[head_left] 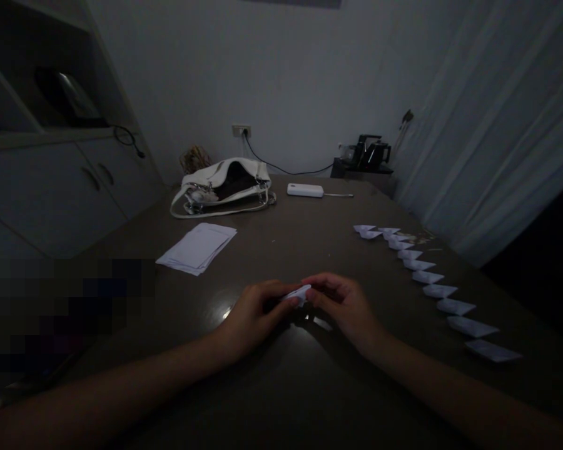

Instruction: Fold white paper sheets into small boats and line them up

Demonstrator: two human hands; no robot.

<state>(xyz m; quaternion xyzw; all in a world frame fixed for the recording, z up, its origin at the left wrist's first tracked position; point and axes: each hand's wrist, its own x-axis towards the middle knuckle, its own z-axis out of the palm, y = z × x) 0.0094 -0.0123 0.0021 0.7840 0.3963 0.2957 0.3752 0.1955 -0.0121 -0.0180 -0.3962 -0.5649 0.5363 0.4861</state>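
Note:
A small piece of folded white paper (300,294) is pinched between both hands, low over the middle of the dark table (304,244). My left hand (256,312) grips its left end between thumb and fingers. At the right end, the thumb and fingertips of my right hand (340,303) close on the same paper. Fingers cover much of it, so its full shape is hidden. Along the table's right side runs a row of several folded paper boats (440,290). To the left lies a loose stack of white paper sheets (199,247).
A white handbag (229,181) with its top gaping sits at the back left. Behind the middle lies a white power bank (304,190) with a short cable. A black kettle (374,155) stands on a low stand beyond the table. Cabinets (51,187) line the left wall.

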